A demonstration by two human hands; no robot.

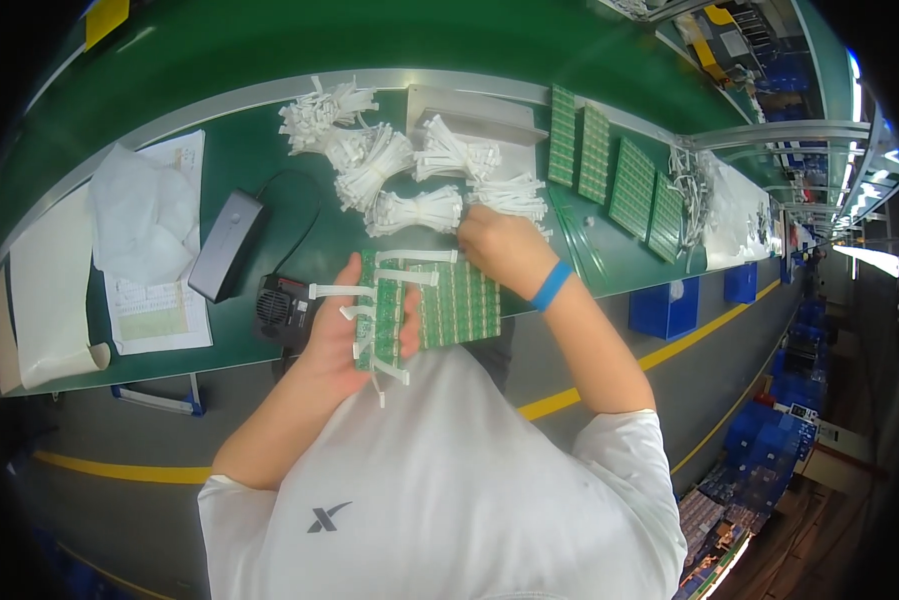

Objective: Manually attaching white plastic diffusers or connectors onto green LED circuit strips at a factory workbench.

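Reading the clock from the middle of your view, the bench (234, 335) stretches across from 9 to 3 o'clock, with white cable bundles (416, 210) handy at 12. Near the centre sits a green board panel (459, 310); avoid leaning on it. Of your hands, the left hand (334, 340), at 8 o'clock, clasps the narrow green board (388, 335) at 9; an even grip along its edges should steady it best. Your right hand (504, 250), toward 1 o'clock, has curled fingers beside the bundles; I cannot tell whether they pinch anything. Avoid tugging or kinking the white cables (409, 277) across the narrow board.
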